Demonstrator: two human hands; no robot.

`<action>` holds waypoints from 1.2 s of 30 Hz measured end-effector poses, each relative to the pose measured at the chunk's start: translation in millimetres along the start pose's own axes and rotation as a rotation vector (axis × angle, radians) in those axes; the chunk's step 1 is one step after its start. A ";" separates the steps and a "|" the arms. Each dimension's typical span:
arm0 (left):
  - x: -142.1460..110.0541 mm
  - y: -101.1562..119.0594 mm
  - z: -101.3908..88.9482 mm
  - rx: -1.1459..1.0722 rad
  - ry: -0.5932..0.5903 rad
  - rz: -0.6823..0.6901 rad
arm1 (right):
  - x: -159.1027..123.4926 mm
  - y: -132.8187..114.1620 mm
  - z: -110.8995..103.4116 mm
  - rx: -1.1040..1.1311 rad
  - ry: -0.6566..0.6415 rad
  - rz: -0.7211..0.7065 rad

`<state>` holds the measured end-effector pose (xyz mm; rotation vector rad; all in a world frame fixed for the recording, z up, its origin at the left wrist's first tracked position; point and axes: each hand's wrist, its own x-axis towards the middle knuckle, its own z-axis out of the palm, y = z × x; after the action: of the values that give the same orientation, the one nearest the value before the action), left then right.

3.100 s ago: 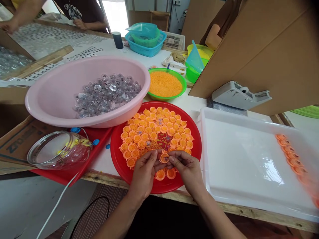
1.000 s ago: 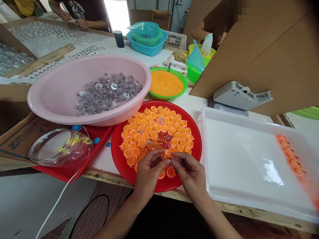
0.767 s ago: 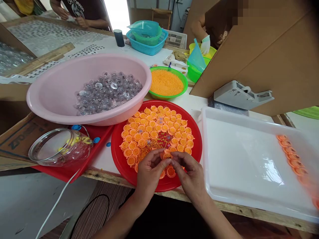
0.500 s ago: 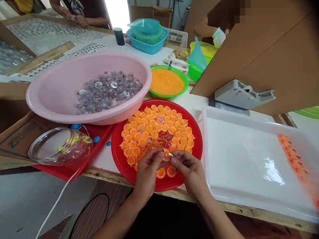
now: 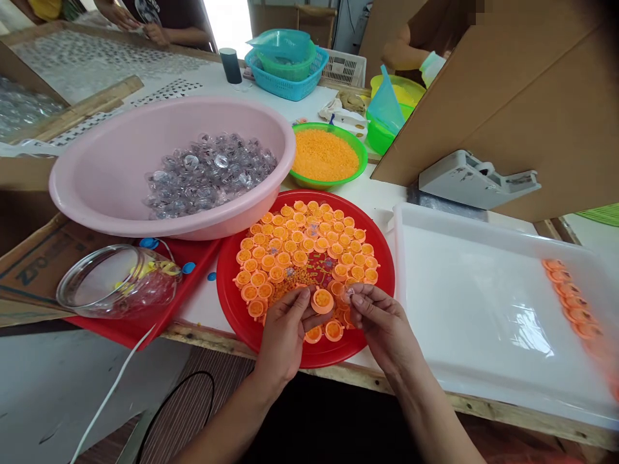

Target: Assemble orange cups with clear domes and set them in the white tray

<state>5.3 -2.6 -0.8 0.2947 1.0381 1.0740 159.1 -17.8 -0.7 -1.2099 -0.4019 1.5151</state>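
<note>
Between thumb and fingers, my left hand pinches a small round orange cup with orange bits inside, its open face turned up. My right hand, just to the right, is closed on a small clear plastic cap, apart from the cup. Both hands are over a red round tray that bears many similar orange cups and loose orange beads. Behind it on the left, a pink basin contains a heap of clear plastic domes.
A white tray at right has a row of orange pieces. Behind are a green bowl of orange beads, a tape dispenser and a cardboard panel. A clear jar lies at left. Two other people work across the table.
My hands have moved apart; the right has gone rightward with the clear cap. The orange cup stays in my left hand, its filled face now uncovered.
</note>
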 end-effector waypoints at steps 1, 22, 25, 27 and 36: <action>-0.4 -0.3 0.0 0.013 -0.015 0.000 | -0.6 1.7 1.2 -0.015 -0.012 0.010; -14.2 -4.7 -1.5 0.689 -0.158 0.532 | -14.6 21.4 -0.7 -0.698 -0.029 -0.469; -15.7 -4.5 -2.7 0.727 -0.194 0.603 | -17.4 20.4 -3.2 -0.724 -0.035 -0.517; -15.5 -4.9 -3.1 0.747 -0.195 0.657 | -19.0 19.3 -2.4 -0.707 -0.040 -0.512; -17.1 -3.6 -3.1 0.765 -0.159 0.708 | -16.7 17.1 6.1 -0.363 -0.089 -0.219</action>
<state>3.4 -19.3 4.7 1.4240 1.1983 1.1957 142.9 -36.1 -3.6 -1.3293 -0.8697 1.3442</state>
